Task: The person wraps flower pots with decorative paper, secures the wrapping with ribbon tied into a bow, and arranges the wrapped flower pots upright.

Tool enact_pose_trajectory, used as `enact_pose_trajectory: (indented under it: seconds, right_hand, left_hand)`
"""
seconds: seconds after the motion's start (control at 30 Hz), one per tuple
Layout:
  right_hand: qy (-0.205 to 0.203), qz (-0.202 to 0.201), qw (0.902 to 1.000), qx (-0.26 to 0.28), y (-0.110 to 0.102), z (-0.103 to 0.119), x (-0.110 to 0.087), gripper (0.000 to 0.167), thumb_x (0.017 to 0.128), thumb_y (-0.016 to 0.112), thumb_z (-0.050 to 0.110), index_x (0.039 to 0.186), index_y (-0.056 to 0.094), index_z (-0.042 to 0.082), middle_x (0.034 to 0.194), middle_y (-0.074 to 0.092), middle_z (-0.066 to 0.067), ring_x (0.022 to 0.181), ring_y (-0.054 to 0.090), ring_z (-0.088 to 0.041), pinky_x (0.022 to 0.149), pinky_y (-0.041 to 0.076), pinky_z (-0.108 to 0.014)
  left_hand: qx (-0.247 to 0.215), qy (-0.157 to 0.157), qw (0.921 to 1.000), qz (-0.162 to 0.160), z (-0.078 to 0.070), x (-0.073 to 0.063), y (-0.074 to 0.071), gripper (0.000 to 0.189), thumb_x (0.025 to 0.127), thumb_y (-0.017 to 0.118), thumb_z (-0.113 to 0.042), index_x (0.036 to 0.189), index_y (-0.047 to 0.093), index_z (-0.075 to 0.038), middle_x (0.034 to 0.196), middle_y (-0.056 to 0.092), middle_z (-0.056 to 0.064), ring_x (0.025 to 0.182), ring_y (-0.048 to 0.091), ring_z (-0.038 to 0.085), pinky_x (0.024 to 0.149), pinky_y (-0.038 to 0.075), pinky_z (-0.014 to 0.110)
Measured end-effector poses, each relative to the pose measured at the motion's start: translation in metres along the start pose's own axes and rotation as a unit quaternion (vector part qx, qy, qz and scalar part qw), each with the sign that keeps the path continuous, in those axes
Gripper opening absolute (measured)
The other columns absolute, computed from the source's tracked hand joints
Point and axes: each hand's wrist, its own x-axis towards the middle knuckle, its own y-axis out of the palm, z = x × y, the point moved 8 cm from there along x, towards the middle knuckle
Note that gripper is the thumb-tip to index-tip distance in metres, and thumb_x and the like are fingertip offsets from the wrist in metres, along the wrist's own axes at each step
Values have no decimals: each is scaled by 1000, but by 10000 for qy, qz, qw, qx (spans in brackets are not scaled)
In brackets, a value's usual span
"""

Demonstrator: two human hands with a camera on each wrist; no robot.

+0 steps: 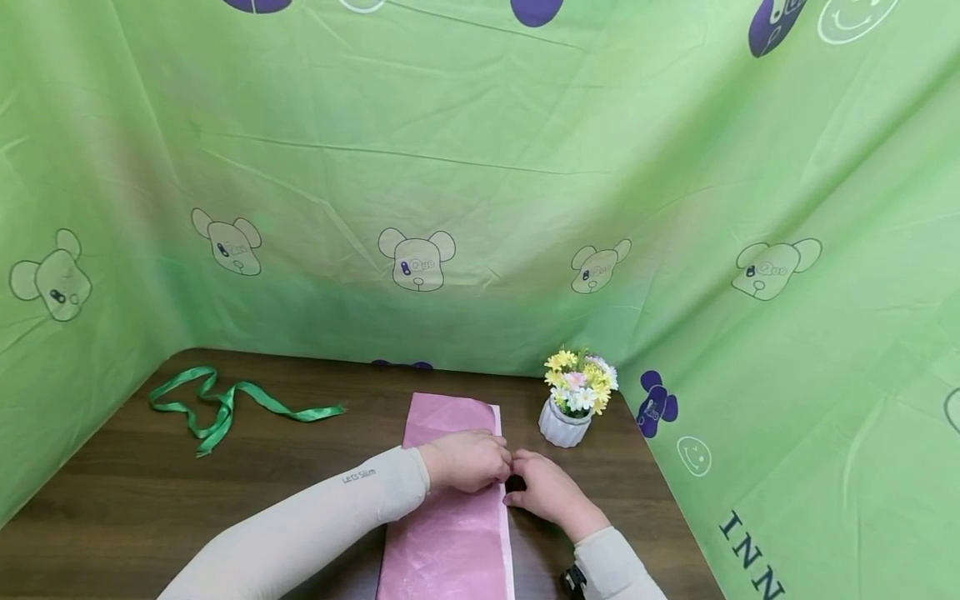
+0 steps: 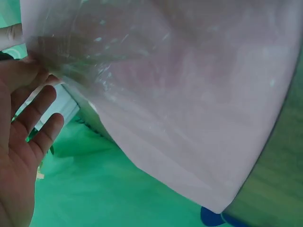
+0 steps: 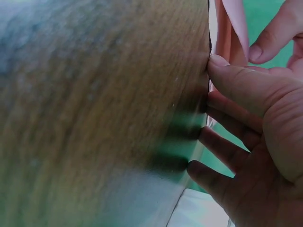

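Observation:
A long folded sheet of pink wrapping paper (image 1: 450,542) lies on the brown table, a white strip showing along its right edge. My left hand (image 1: 468,461) reaches across the paper and pinches its right edge between thumb and finger; the other fingers spread loosely in the left wrist view. Facing it from the right, my right hand (image 1: 551,492) rests its fingertips at the same edge. In the right wrist view its fingers (image 3: 225,146) are fairly straight, low by the tabletop. The left thumb (image 3: 270,38) sits against a raised pink layer there.
A green ribbon (image 1: 225,408) lies loosely curled at the back left of the table (image 1: 97,517). Just beyond my right hand stands a white pot (image 1: 564,427) of yellow, white and pink flowers (image 1: 581,382). A green printed cloth (image 1: 420,167) encloses the back and sides.

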Motion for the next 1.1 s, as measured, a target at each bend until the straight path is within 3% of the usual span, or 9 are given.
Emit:
enact_pose_trajectory:
  seconds: [0.23, 0.47, 0.6, 0.8, 0.97, 1.1]
  right_hand:
    - [-1, -3, 10000, 35, 1, 1, 2, 25, 75, 87, 19, 95, 74, 14, 96, 60, 8, 89, 60, -12, 85, 53, -34]
    - [-114, 145, 9998, 67, 1, 6, 4, 31, 79, 85, 16, 108, 76, 8, 115, 69, -4, 107, 66, -21, 95, 53, -38]
    - [-140, 216, 9997, 40, 1, 7, 3, 30, 81, 84, 16, 108, 75, 5, 120, 69, -10, 111, 66, -25, 97, 53, -40]
    - [-59, 212, 9997, 109, 1, 4, -1, 30, 82, 83, 16, 108, 74, 5, 121, 69, -8, 112, 65, -25, 97, 53, -41]
    - [-17, 174, 9996, 199, 1, 3, -2, 32, 82, 84, 21, 108, 74, 4, 119, 69, -8, 111, 65, -24, 96, 53, -40]
    - [34, 250, 9996, -104, 3, 2, -1, 35, 82, 84, 26, 109, 74, 6, 120, 68, -6, 112, 65, -23, 97, 53, -40]
  left_hand:
    - [-191, 87, 9998, 27, 3, -4, -14, 13, 86, 75, -14, 85, 73, -28, 91, 67, -17, 86, 54, 9, 79, 47, 22]
    - [-55, 169, 9995, -252, 13, -18, -43, 17, 84, 76, -11, 92, 76, -26, 94, 68, -14, 91, 59, 9, 86, 49, 23]
    - [139, 59, 9991, -402, 20, -31, -60, 16, 83, 77, -12, 89, 72, -26, 92, 65, -12, 93, 59, 10, 90, 49, 25]
    - [271, -182, 9965, -768, 32, -55, -79, 22, 85, 72, -7, 78, 61, -24, 85, 59, -10, 88, 53, 12, 85, 49, 29]
    - [284, -428, 9925, -1106, 44, -75, -93, 22, 85, 69, -3, 80, 64, -23, 87, 59, -11, 87, 53, 13, 90, 51, 32]
    - [263, -494, 9892, -1355, 54, -94, -104, 21, 86, 67, 0, 84, 66, -21, 91, 63, -10, 92, 57, 15, 92, 50, 33]
